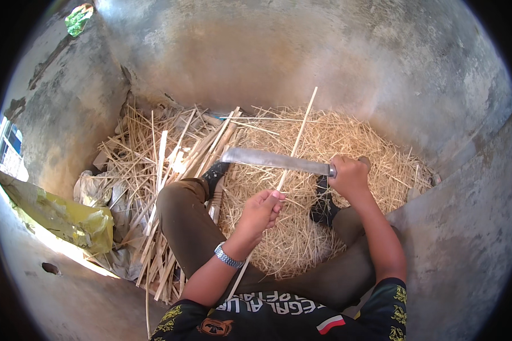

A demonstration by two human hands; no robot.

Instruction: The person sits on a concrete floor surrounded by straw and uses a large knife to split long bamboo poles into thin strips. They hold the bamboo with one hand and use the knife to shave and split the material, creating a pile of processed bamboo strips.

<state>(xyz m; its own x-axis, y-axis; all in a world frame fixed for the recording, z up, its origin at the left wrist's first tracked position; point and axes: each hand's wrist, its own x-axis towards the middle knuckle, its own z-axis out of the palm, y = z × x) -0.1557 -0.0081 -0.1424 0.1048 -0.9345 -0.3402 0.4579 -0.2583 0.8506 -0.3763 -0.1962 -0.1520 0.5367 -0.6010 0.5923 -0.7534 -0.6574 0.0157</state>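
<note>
My left hand (260,212), with a metal watch on its wrist, is closed round a thin pale bamboo strip (302,128). The strip slants from my lap up to the far right, its upper end free in the air. In my right hand (349,176) is the handle of a machete (279,161), mostly hidden by the fingers. Its wide blade points left, almost level, and crosses the strip a little above my left hand. Whether the edge touches the strip I cannot tell.
Several split bamboo strips (170,153) lie heaped at the left. Thin shavings (370,142) cover the ground in front and to the right. A yellow plastic sheet (85,224) hangs over the left edge. Rough concrete walls (256,57) enclose the space. My bent legs (185,221) frame the work.
</note>
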